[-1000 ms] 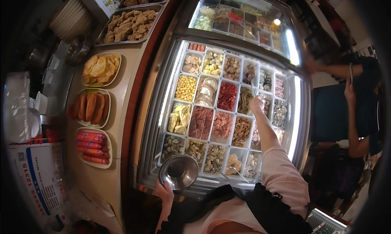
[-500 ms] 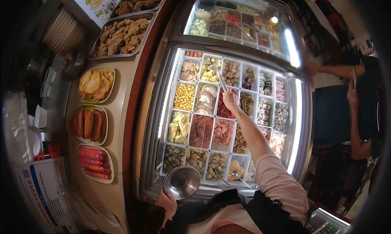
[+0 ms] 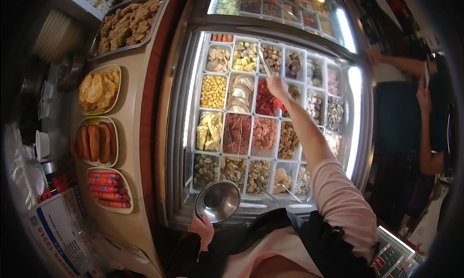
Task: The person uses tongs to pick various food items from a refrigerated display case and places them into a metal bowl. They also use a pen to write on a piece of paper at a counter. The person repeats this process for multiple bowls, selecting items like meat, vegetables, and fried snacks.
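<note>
My right hand (image 3: pixel 279 87) is closed around a pair of metal tongs (image 3: pixel 265 63) with a red handle end showing below the fist. The tong tips are at the divider between a bin of yellow balls (image 3: pixel 244 56) and a bin of brownish balls (image 3: pixel 271 54). Whether anything is between the tips I cannot tell. At the near edge of the food case, my left hand (image 3: pixel 203 228) grips a steel bowl (image 3: pixel 220 203) by its side; the bowl's inside looks bare. Under my right wrist lies a bin of dark red food (image 3: pixel 267 98).
The lit case (image 3: pixel 166 133) holds several food bins, some with tongs or spoons. A second glass-topped case (image 3: pixel 285 24) stands beyond. The counter (image 3: pixel 140 181) at left bears fried food (image 3: pixel 128 26), eggs (image 3: pixel 99 87), sausages (image 3: pixel 99 141) and red-wrapped sticks (image 3: pixel 108 188). A person's arms (image 3: pixel 424 101) show at right.
The tongs and my right hand have shifted slightly right, from over the yellow balls to the divider beside the brownish balls. The whole view has tilted, moving the case upward in the picture.
</note>
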A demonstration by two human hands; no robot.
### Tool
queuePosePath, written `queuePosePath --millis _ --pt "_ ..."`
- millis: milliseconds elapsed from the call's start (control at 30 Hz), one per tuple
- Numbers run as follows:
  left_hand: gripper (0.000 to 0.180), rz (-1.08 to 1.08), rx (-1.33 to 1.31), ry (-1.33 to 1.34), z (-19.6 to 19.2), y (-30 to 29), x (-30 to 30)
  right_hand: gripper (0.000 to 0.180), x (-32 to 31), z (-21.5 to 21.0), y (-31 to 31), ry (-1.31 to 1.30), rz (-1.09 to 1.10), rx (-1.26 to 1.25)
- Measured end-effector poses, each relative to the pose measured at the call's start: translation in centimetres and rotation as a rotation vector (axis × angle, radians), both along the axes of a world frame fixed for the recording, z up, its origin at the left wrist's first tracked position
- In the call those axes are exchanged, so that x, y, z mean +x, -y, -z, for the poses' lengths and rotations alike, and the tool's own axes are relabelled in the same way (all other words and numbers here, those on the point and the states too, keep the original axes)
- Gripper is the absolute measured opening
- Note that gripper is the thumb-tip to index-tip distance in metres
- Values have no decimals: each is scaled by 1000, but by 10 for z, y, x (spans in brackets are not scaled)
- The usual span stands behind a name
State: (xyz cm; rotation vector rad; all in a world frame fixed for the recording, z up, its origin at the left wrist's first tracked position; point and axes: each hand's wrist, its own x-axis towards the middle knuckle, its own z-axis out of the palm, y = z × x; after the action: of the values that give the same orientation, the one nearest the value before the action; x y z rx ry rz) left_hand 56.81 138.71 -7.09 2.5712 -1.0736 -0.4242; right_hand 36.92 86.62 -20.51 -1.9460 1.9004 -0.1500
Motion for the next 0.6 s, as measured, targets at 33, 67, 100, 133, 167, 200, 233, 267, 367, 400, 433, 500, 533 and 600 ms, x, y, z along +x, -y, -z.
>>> queuePosePath --millis 33,67,100,133,167,200,233,267,367,400,433,500,533,600 --pt "34 19 -51 12 2 0 1 37 -4 -3 -1 30 9 31" --pt "34 20 -55 10 2 1 1 37 -5 -9 -4 20 1 0" --pt "33 15 -60 8 1 1 0 37 -2 -20 -8 11 -13 -31" --pt "33 10 -64 7 1 0 -1 36 -2 -30 -16 123 -11 -22" --pt "32 29 -61 20 -1 0 0 37 -19 -26 -20 119 -23 -28" --pt "32 39 -60 36 -1 0 0 40 -32 -15 -27 267 8 0" --pt "32 48 -57 50 0 0 0 43 -46 -4 -38 414 38 29" --pt "33 60 -80 50 2 -2 1 49 -57 5 -53 502 60 54" --pt "33 65 -54 77 -2 -1 -1 61 -91 25 -117 486 213 74" --pt "43 39 -61 25 9 -7 3 60 -123 69 -143 470 264 -184" --pt "42 22 -29 30 8 -8 2 54 -133 84 -170 451 336 -194" --pt "36 39 -99 48 9 -9 -1 46 -139 60 -221 475 499 -27" --pt "36 26 -86 37 7 -10 -2 43 -134 7 -247 494 591 148" --pt "38 36 -69 -10 2 -6 -1 46 -146 -36 -289 501 698 310"
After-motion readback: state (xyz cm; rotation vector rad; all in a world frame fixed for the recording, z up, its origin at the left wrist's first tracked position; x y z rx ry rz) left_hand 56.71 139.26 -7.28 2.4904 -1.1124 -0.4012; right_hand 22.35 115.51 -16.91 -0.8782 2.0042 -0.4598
